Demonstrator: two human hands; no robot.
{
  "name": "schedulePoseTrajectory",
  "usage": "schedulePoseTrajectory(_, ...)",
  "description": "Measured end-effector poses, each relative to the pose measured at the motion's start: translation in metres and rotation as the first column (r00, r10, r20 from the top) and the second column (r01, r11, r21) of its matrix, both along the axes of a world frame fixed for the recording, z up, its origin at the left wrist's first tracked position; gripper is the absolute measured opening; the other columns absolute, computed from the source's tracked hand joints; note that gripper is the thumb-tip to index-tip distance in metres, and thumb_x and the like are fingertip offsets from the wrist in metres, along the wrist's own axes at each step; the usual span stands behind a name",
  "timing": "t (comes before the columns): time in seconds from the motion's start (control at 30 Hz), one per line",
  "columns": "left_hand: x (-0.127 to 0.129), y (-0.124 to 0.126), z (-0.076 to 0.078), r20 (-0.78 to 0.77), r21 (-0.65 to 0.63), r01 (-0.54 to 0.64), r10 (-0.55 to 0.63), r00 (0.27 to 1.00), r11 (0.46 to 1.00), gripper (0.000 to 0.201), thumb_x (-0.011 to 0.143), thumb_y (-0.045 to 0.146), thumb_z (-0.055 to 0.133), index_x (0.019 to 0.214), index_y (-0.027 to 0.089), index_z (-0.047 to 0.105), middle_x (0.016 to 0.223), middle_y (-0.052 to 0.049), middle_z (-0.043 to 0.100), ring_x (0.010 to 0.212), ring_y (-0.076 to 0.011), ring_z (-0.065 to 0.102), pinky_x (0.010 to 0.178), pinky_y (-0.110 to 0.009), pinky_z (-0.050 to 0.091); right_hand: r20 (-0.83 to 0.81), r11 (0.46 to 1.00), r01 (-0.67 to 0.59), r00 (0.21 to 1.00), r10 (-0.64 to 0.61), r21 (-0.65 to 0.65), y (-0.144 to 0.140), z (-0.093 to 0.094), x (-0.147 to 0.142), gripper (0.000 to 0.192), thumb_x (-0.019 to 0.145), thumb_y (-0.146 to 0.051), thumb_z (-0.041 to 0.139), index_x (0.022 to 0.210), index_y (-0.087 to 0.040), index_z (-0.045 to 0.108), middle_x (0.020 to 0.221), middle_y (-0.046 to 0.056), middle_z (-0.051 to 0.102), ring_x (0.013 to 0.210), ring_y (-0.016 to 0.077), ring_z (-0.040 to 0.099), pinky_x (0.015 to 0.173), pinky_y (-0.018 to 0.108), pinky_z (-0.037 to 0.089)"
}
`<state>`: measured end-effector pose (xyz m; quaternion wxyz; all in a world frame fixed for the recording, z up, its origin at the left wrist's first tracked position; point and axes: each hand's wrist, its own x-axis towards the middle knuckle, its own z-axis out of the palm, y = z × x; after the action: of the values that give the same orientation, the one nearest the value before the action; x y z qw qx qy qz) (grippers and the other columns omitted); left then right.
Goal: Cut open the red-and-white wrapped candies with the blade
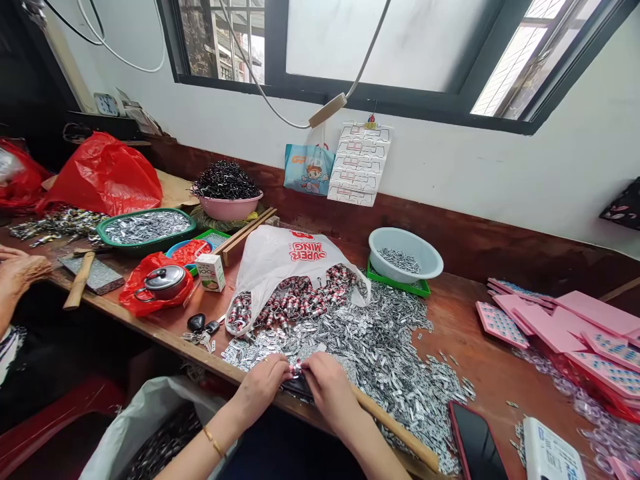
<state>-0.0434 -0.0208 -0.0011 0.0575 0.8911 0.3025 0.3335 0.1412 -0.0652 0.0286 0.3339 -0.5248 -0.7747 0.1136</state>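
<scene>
My left hand [263, 385] and right hand [327, 390] pinch one small red-and-silver metal piece [296, 369] between their fingertips, over a dark block [299, 389] at the tabletop [465, 320] edge. Beyond my hands lies the heap of small silver metal clips [380, 353]; I should keep both grips close and steady.

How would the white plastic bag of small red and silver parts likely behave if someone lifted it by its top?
The white plastic bag looks thin and crumpled, so it would probably be floppy and sag. Its mouth lies open toward the heap of silver pieces, with the red and silver parts already spilling out, so more would likely pour loose. Packed with metal-looking parts, it is probably heavy for its size.
</scene>
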Motion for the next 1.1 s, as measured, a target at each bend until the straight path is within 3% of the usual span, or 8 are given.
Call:
schedulePoseTrajectory(0.1, -0.004, 0.004, 0.002, -0.055, 0.039, 0.018, -0.016, 0.998, 0.999, 0.020, 0.096, 0.017, 0.038, 0.086, 0.018, 0.055, 0.083, -0.003, 0.062, 0.075, -0.0147, 0.061, 0.066, -0.025, 0.048, 0.195, 0.998, -0.055, 0.979, 0.052, 0.012, 0.007, 0.004, -0.006, 0.018, 0.089, -0.009, 0.046, 0.079, -0.020, 0.057, 0.077, 0.003, 0.059, 0.072, 0.0180, 0.053, 0.063, 0.027, 0.041)
schedulePoseTrajectory(0.3, -0.004, 0.004, 0.006, -0.102, 0.104, 0.038, -0.028, 0.994, 0.994, 0.022, 0.095, 0.014, 0.037, 0.081, 0.018, 0.055, 0.079, -0.002, 0.062, 0.070, -0.0144, 0.060, 0.062, -0.025, 0.046, 0.352, 0.987, -0.159, 0.923, 0.155, -0.018, 0.010, 0.018, -0.005, 0.027, 0.076, 0.007, 0.046, 0.079, -0.019, 0.053, 0.083, 0.003, 0.057, 0.076, 0.0168, 0.051, 0.065, 0.025, 0.041)
schedulePoseTrajectory(0.43, -0.004, 0.003, 0.005, -0.051, 0.051, 0.053, -0.051, 0.997, 0.997, 0.019, 0.094, 0.014, 0.039, 0.084, 0.018, 0.055, 0.079, -0.002, 0.061, 0.072, -0.0150, 0.060, 0.064, -0.025, 0.047, 0.400, 0.968, -0.244, 0.893, 0.205, 0.049, 0.011, 0.020, -0.003, 0.028, 0.075, 0.007, 0.044, 0.080, -0.019, 0.053, 0.083, 0.004, 0.057, 0.077, 0.0194, 0.050, 0.065, 0.028, 0.041)
schedulePoseTrajectory(0.63, -0.002, 0.001, 0.007, -0.023, -0.003, 0.041, -0.041, 0.999, 0.999, 0.020, 0.095, 0.018, 0.040, 0.087, 0.018, 0.058, 0.079, -0.003, 0.062, 0.072, -0.0152, 0.059, 0.065, -0.025, 0.048, 0.358, 0.970, -0.216, 0.919, 0.164, 0.110, 0.012, 0.007, -0.005, 0.026, 0.081, 0.004, 0.040, 0.080, -0.019, 0.054, 0.079, 0.005, 0.057, 0.073, 0.0196, 0.049, 0.063, 0.029, 0.041)
schedulePoseTrajectory(0.73, -0.001, 0.000, 0.017, -0.007, 0.009, 0.056, -0.056, 0.998, 0.998, 0.021, 0.094, 0.016, 0.039, 0.089, 0.018, 0.059, 0.076, -0.002, 0.062, 0.070, -0.0148, 0.058, 0.065, -0.025, 0.047, 0.234, 0.975, -0.200, 0.957, 0.173, 0.099, 0.012, 0.010, -0.004, 0.024, 0.083, 0.001, 0.042, 0.082, -0.019, 0.055, 0.084, 0.005, 0.058, 0.078, 0.0195, 0.050, 0.067, 0.031, 0.043)
schedulePoseTrajectory(0.83, 0.001, -0.005, 0.033, 0.116, -0.009, 0.012, -0.011, 0.993, 1.000, 0.020, 0.093, 0.012, 0.040, 0.090, 0.018, 0.059, 0.082, -0.004, 0.062, 0.077, -0.0158, 0.058, 0.071, -0.027, 0.048, -0.112, 0.994, -0.103, 0.988, 0.106, 0.026, 0.009, 0.018, -0.003, 0.017, 0.082, -0.007, 0.051, 0.092, -0.020, 0.055, 0.101, 0.006, 0.058, 0.094, 0.0206, 0.052, 0.081, 0.035, 0.045)
schedulePoseTrajectory(0.97, 0.008, -0.017, 0.052, 0.241, -0.151, -0.060, 0.096, 0.966, 0.987, 0.016, 0.092, 0.012, 0.042, 0.090, 0.019, 0.056, 0.089, -0.006, 0.061, 0.085, -0.0178, 0.058, 0.075, -0.030, 0.048, -0.583, 0.953, -0.142, 0.811, -0.043, -0.268, -0.004, 0.020, -0.007, 0.013, 0.082, -0.017, 0.056, 0.094, -0.022, 0.055, 0.086, 0.001, 0.059, 0.072, 0.0157, 0.057, 0.064, 0.028, 0.051)
schedulePoseTrajectory(1.1, 0.015, -0.030, 0.058, 0.207, -0.224, -0.071, 0.119, 0.971, 0.972, 0.017, 0.091, 0.014, 0.041, 0.086, 0.020, 0.056, 0.086, -0.006, 0.061, 0.082, -0.0189, 0.058, 0.071, -0.030, 0.048, -0.724, 0.957, -0.110, 0.678, -0.126, -0.270, -0.016, 0.014, -0.009, 0.009, 0.084, -0.028, 0.057, 0.088, -0.022, 0.062, 0.093, 0.005, 0.056, 0.073, 0.0161, 0.058, 0.054, 0.026, 0.053)
